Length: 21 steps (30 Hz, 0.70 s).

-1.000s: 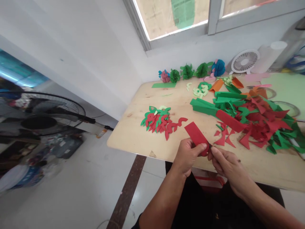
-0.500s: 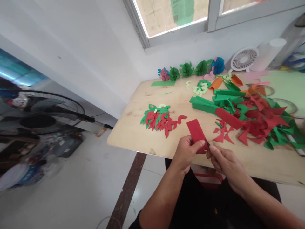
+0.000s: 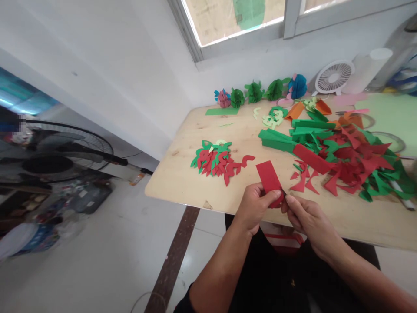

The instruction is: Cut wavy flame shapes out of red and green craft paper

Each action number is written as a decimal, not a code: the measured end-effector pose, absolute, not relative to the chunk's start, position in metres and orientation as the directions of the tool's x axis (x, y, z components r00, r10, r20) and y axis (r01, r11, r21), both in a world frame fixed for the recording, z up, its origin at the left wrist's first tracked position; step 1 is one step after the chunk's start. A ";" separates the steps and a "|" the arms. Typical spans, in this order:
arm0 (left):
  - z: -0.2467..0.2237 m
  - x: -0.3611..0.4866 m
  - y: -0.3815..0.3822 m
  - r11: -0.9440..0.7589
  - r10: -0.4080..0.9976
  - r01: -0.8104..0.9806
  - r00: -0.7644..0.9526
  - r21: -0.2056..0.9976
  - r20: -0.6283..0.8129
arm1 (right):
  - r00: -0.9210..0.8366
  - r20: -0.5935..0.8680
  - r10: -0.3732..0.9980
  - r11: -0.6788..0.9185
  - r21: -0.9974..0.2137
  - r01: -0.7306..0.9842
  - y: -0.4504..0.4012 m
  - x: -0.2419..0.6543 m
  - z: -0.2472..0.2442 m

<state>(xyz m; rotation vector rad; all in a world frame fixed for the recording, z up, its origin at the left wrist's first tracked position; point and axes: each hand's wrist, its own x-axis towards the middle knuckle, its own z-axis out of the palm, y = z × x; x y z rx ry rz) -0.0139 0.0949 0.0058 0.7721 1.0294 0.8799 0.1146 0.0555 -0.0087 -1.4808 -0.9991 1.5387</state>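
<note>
My left hand (image 3: 256, 206) is closed on a folded strip of red paper (image 3: 267, 174), pinching its lower end between thumb and fingers just above the table's front edge. The strip's upper end points away from me. My right hand (image 3: 304, 213) is closed on what look like small scissors, mostly hidden in the fingers. Their thin dark blade (image 3: 284, 193) meets the strip's right edge beside my left thumb. Left of the strip lies a pile of red and green paper cutouts (image 3: 213, 161). Several red scraps (image 3: 304, 180) lie to its right.
A heap of red and green paper pieces (image 3: 352, 161) covers the right of the wooden table (image 3: 176, 174). Folded green strips (image 3: 276, 140) lie beside it. Paper honeycomb figures (image 3: 254, 92) and a small white fan (image 3: 334, 77) stand along the wall. A large black fan (image 3: 65, 156) is at left.
The view has shifted slightly. Both hands keep their hold, and the blade stays at the red strip's edge with hardly any visible movement.
</note>
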 end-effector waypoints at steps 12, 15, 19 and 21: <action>0.005 -0.019 0.100 0.439 0.878 -0.187 0.296 0.879 -0.376 | -0.097 -0.405 0.909 -0.403 -0.915 0.039 0.060 0.118 -0.005; 0.006 -0.019 0.099 0.466 0.867 -0.218 0.304 0.858 -0.394 | -0.090 -0.406 0.909 -0.404 -0.914 0.045 0.060 0.118 -0.005; 0.007 -0.019 0.097 0.477 0.870 -0.269 0.280 0.837 -0.406 | -0.094 -0.415 0.905 -0.413 -0.910 0.046 0.060 0.118 -0.006; 0.007 -0.019 0.097 0.478 0.869 -0.266 0.279 0.837 -0.408 | -0.101 -0.413 0.905 -0.408 -0.911 0.063 0.060 0.118 -0.005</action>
